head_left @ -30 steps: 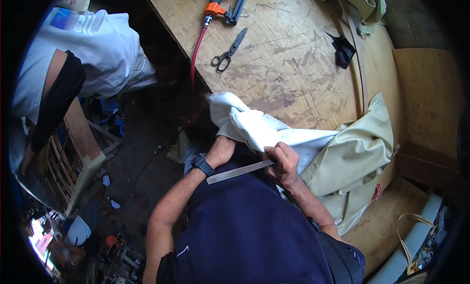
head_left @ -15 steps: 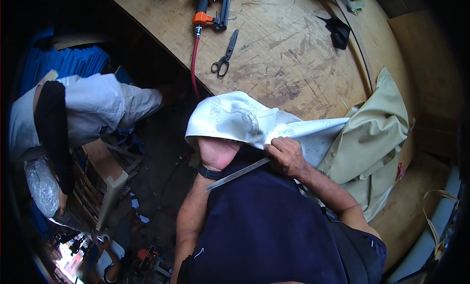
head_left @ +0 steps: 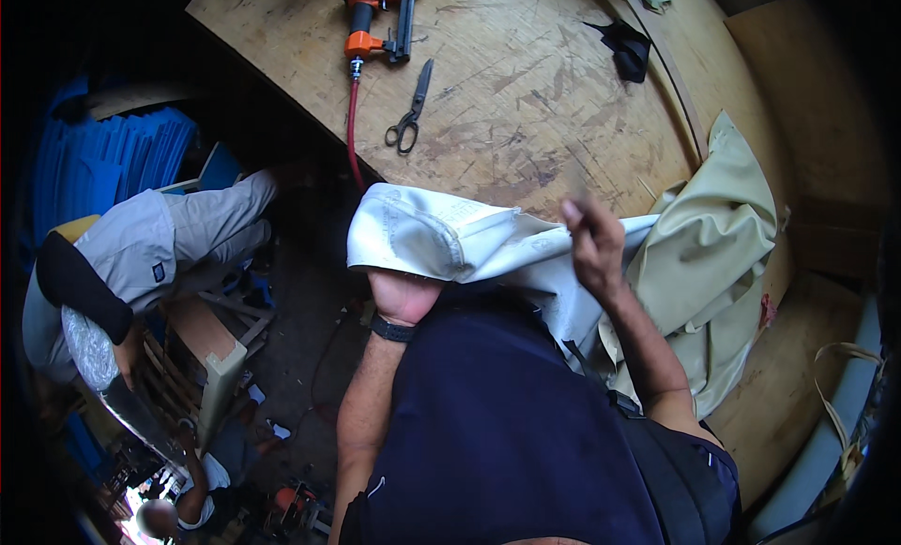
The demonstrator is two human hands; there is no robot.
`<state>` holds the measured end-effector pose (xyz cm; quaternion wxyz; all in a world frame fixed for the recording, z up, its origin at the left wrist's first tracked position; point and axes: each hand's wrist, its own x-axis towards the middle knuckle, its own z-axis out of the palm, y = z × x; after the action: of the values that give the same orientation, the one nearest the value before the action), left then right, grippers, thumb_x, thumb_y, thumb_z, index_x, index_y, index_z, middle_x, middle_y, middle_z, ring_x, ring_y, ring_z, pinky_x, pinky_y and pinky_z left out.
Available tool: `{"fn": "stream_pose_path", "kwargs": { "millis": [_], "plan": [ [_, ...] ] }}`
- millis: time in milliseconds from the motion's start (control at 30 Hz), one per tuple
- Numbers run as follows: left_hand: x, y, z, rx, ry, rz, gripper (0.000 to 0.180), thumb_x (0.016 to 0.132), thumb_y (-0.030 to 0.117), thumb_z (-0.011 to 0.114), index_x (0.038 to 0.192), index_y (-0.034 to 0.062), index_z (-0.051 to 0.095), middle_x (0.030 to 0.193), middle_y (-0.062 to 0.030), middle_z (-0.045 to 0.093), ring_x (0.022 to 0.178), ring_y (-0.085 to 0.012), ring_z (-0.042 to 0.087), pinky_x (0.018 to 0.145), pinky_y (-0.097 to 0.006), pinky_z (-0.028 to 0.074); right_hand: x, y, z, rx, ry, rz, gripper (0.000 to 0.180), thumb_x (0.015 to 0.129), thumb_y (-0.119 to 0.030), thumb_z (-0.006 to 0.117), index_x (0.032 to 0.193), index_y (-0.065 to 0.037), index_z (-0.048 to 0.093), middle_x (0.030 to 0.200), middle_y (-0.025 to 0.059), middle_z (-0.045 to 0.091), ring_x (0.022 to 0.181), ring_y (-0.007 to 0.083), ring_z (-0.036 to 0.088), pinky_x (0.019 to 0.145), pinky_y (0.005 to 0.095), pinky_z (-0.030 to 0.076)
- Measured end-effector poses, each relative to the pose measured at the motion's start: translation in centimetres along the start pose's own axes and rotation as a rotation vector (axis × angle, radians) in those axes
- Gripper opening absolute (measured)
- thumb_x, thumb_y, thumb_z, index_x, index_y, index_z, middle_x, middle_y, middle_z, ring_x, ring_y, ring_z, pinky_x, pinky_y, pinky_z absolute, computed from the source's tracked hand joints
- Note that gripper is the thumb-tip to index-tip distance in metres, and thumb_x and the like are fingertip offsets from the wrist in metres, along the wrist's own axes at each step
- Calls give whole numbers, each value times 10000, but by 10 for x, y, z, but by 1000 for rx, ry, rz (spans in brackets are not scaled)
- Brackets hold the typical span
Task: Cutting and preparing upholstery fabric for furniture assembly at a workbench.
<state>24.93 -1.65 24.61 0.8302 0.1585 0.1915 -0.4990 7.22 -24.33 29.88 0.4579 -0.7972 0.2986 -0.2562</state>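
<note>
My left hand (head_left: pixel 405 296), palm up with a dark band at the wrist, reaches under the folded end of a sheet of upholstery vinyl (head_left: pixel 394 224). Its fingers are hidden inside the fold. The white printed backing shows there, and the vinyl's pale green face (head_left: pixel 699 235) lies bunched to the right. My right hand (head_left: pixel 596 245) is raised over the twisted middle of the vinyl, fingers closed. A faint grey smear above the fist fits the thin flat metal strip that it held a moment before; the strip's outline is blurred.
On the scratched wooden table (head_left: pixel 526 85) lie an orange staple gun (head_left: pixel 366 19) with a red hose (head_left: pixel 353 127), black-handled scissors (head_left: pixel 410 113) and a black scrap (head_left: pixel 629 52). At left a person (head_left: pixel 122 263) bends beside a wooden frame (head_left: pixel 211 343); another person (head_left: pixel 192 489) is lower down.
My right hand has lifted up and away from the vinyl fold, turning upright; the metal strip no longer points down toward my left wrist. My left hand stays under the fold.
</note>
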Motion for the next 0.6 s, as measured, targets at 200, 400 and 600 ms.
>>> {"fn": "stream_pose_path", "kwargs": {
  "millis": [200, 400, 600],
  "plan": [
    [1, 2, -3, 41, 43, 5, 869, 1027, 738, 375, 1673, 158, 341, 1730, -126, 329, 1580, -394, 314, 1287, -628, 220, 36, 22, -11, 441, -169, 535, 251, 1070, -217, 653, 1181, -5, 729, 832, -14, 679, 621, 48, 526, 554, 225, 433],
    [6, 4, -10, 10, 18, -25, 860, 1037, 735, 352, 1683, 168, 323, 1740, -121, 313, 1591, -390, 291, 1296, -616, 200, 62, 58, 17, 355, -635, 479, 335, 1093, -293, 617, 1279, -36, 724, 967, 15, 755, 704, 45, 555, 627, 224, 454],
    [8, 6, -17, -119, -208, -84, 841, 1049, 724, 327, 1678, 165, 335, 1740, -116, 316, 1590, -386, 295, 1295, -610, 204, 82, 28, 11, 304, -992, 485, 431, 1073, -403, 642, 1383, -112, 713, 778, -81, 556, 634, 32, 486, 537, 236, 358]
  ]
}}
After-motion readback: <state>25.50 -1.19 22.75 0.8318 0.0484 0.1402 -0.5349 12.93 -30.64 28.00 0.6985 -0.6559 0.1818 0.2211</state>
